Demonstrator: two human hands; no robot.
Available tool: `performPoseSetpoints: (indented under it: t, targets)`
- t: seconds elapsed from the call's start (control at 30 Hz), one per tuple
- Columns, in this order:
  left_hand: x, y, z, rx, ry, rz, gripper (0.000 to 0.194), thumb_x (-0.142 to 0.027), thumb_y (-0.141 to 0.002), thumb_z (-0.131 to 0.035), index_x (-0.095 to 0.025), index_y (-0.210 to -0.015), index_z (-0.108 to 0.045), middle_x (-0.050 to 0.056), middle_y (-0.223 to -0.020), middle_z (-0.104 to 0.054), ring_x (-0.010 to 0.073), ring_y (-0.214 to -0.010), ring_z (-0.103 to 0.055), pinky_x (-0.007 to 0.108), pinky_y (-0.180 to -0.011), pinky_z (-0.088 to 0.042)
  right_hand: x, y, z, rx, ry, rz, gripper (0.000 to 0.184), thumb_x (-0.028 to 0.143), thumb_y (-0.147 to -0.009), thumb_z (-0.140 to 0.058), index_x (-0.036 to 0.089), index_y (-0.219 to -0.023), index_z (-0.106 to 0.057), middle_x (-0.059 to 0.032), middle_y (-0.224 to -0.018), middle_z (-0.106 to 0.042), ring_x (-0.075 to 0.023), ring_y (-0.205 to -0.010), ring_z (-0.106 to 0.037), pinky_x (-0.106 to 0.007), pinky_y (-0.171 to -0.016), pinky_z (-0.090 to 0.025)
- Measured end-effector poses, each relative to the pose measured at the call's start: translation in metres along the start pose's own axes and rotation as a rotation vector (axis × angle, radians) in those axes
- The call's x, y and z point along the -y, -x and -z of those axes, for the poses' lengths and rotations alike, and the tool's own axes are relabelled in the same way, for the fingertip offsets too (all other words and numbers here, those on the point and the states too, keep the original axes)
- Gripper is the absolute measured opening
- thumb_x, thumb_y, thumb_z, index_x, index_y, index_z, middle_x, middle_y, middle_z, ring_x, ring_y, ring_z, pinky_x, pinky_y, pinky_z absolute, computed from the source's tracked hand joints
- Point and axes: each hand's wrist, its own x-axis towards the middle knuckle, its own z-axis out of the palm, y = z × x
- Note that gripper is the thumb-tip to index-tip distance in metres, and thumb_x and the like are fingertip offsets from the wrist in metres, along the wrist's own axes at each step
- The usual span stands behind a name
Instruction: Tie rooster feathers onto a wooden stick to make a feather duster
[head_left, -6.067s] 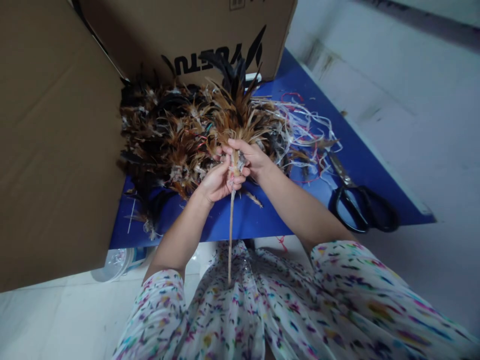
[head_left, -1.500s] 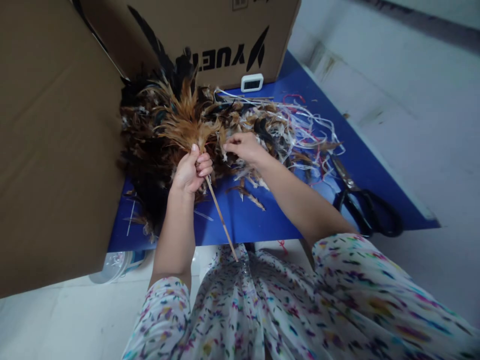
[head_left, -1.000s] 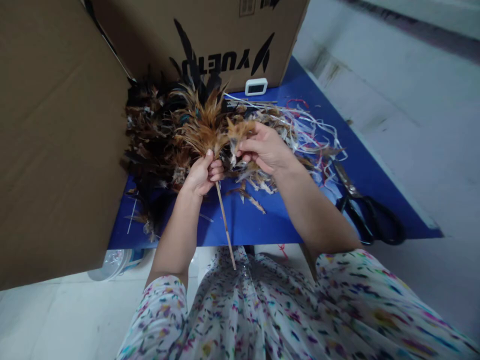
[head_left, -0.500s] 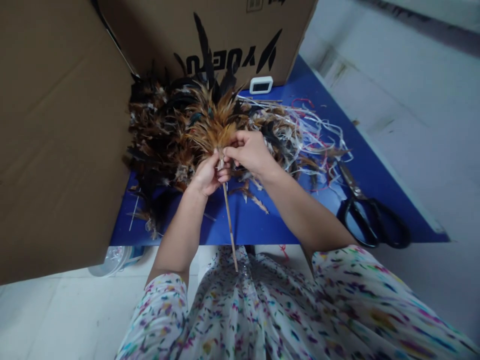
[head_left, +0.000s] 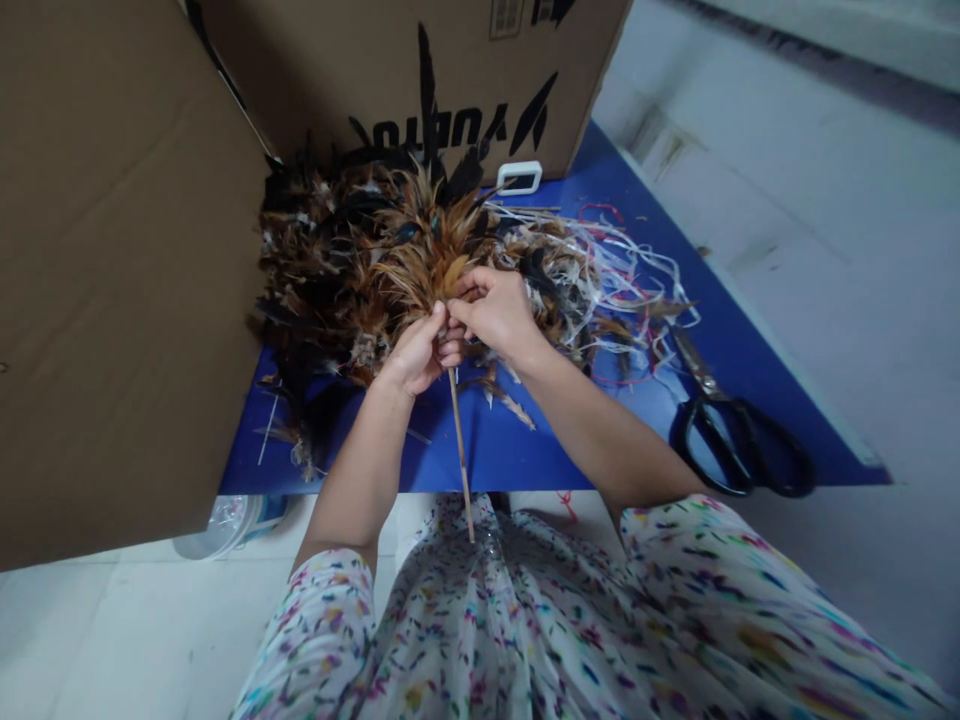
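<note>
My left hand (head_left: 420, 352) is closed around a feather duster, gripping its thin wooden stick (head_left: 460, 440) just under the feathers. The stick's lower end points down toward my clothes. Brown and golden feathers (head_left: 431, 225) fan upward from the top, with a long black one standing tall. My right hand (head_left: 499, 310) pinches at the base of the bunch, its thumb and forefinger meeting the left thumb beside a golden feather (head_left: 454, 272). What lies exactly between the right fingertips is mostly hidden.
Loose brown and black feathers (head_left: 322, 270) are heaped behind and left. White and red strings (head_left: 637, 265) lie tangled on the right, near black-handled scissors (head_left: 739, 435). A small white-framed device (head_left: 519, 178) stands by the cardboard box (head_left: 480, 60). Another cardboard panel (head_left: 127, 280) borders the blue table (head_left: 517, 460) on the left.
The right fingertips have drawn in against the left thumb at the feather base. The duster's long black feather now stands further right and straighter. The view has shifted slightly.
</note>
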Motion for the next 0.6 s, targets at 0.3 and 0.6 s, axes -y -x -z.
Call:
performPoseSetpoints:
  t: [0.3,0.6]
  targets:
    - [0.005,0.001,-0.001,-0.018,-0.032,-0.029,0.028,-0.034,-0.087,-0.064,-0.013,-0.073,-0.051,-0.003,-0.062,-0.045,0.001,-0.044,-0.029,0.012,-0.04,-0.026,0.002,0.004,0.007,0.033,-0.044,0.001,0.013,0.019,-0.068,-0.066,0.019,-0.079,-0.058,0.0,-0.066,-0.063,-0.0161,-0.062,-0.064,-0.027,-0.053,-0.053]
    - [0.001,0.005,-0.003,0.018,0.112,-0.038,0.036,-0.027,-0.084,-0.069,-0.017,-0.071,-0.037,-0.007,-0.061,-0.033,0.0007,-0.044,-0.028,0.012,-0.039,-0.022,0.004,0.026,0.051,-0.071,-0.121,-0.005,0.017,0.025,-0.072,-0.07,0.018,-0.083,-0.06,-0.0002,-0.069,-0.062,-0.0138,-0.062,-0.065,-0.02,-0.044,-0.046]
